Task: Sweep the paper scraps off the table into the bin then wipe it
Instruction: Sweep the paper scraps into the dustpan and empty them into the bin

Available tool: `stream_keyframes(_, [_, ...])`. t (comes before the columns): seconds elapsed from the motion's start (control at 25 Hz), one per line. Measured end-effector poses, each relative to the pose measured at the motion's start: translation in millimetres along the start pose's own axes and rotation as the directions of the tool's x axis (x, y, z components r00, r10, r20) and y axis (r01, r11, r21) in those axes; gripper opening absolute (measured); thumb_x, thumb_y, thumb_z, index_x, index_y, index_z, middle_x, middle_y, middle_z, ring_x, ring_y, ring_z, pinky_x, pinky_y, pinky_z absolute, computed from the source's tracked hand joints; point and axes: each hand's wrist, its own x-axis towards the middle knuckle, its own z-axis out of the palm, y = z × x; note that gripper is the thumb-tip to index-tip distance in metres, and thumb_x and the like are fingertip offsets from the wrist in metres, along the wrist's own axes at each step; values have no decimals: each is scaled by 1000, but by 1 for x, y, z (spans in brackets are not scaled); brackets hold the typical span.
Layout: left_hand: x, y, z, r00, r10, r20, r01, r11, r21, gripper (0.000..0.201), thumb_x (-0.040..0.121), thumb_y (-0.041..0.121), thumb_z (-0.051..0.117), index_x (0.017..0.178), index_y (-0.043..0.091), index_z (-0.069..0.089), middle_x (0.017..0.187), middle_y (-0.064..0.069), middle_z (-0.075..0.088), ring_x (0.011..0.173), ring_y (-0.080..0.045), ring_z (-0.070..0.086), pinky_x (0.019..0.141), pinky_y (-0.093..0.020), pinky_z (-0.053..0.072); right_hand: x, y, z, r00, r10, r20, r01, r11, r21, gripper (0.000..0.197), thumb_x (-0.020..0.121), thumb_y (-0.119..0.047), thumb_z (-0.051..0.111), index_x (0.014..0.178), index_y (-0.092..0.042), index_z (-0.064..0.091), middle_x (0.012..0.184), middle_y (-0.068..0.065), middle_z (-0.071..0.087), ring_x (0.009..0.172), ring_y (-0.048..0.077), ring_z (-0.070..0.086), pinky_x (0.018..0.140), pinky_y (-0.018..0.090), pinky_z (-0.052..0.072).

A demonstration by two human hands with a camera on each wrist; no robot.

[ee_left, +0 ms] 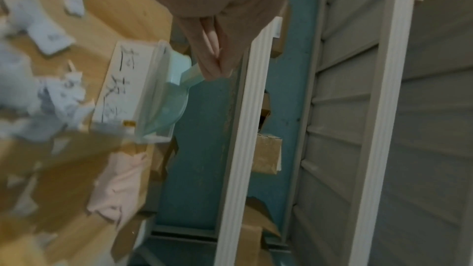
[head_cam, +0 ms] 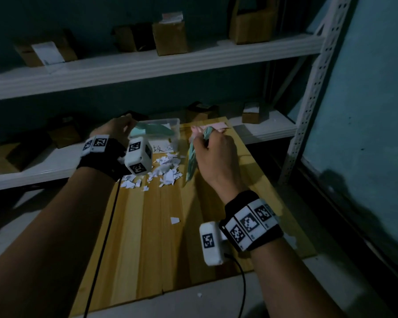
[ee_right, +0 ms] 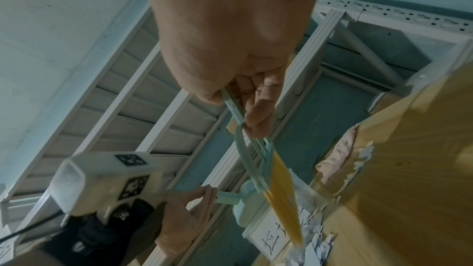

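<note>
Head view: my right hand (head_cam: 214, 152) clamps small broom (head_cam: 191, 162) beside paper scraps (head_cam: 161, 169) heaped near bin (head_cam: 168, 136); my left hand (head_cam: 117, 128) pinches dustpan (ee_left: 167, 100) handle in bin. Sweeping unfinished, 1 stray scrap (head_cam: 175, 220) nearer, wiping untouched.

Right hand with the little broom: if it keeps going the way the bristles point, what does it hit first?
The right hand holds the broom bristles-down and leftward. Straight on, they meet the paper scraps piled on the table, just before the clear bin. Depth is hard to judge, so the gap is uncertain.
</note>
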Motion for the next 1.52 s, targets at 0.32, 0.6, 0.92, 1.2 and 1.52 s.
stream_keyframes(0.32, [-22, -7, 5, 981, 177, -84, -148, 949, 278, 38, 101, 25, 51, 140, 20, 51, 123, -7, 61, 93, -19, 54, 76, -24, 42, 1, 2, -2, 1000, 29, 4, -29, 999, -19, 26, 104, -32, 45, 83, -19, 53, 59, -8, 51, 44, 2, 48, 35, 9, 34])
stream_keyframes(0.6, [-10, -6, 1, 945, 273, -178, -235, 949, 209, 32, 79, 29, 77, 105, 12, 77, 100, -14, 75, 71, -16, 70, 65, -22, 55, 0, 2, 1, 1000, 10, -9, -10, 999, -32, 28, 103, -31, 46, 79, -19, 54, 57, -7, 50, 42, 3, 46, 34, 11, 34])
stream_keyframes(0.92, [-14, 1, 3, 927, 320, -194, -277, 936, 219, 23, 73, 33, 84, 91, 19, 80, 85, -1, 76, 79, -12, 74, 77, -29, 61, -2, -2, 5, 1000, 15, 15, -15, 999, 30, 25, 103, -30, 45, 84, -18, 55, 60, -5, 53, 45, 8, 51, 34, 12, 36])
stream_keyframes(1.2, [-51, 33, -2, 945, 316, -83, -311, 948, 68, 17, 84, 12, 77, 99, 6, 75, 85, -8, 75, 78, -18, 75, 68, -29, 61, 1, -2, 10, 1000, 27, 6, -27, 1000, 3, 23, 103, -30, 47, 83, -21, 54, 63, -5, 56, 51, 12, 57, 37, 15, 39])
stream_keyframes(1.52, [-70, 42, -47, 913, 345, -217, -316, 936, 158, 29, 98, 19, 59, 125, 10, 62, 120, -15, 67, 115, -32, 61, 94, -34, 45, -4, -8, 4, 994, 101, -39, -100, 995, 11, 26, 102, -34, 45, 89, -16, 59, 75, 0, 65, 62, 9, 66, 48, 25, 55])
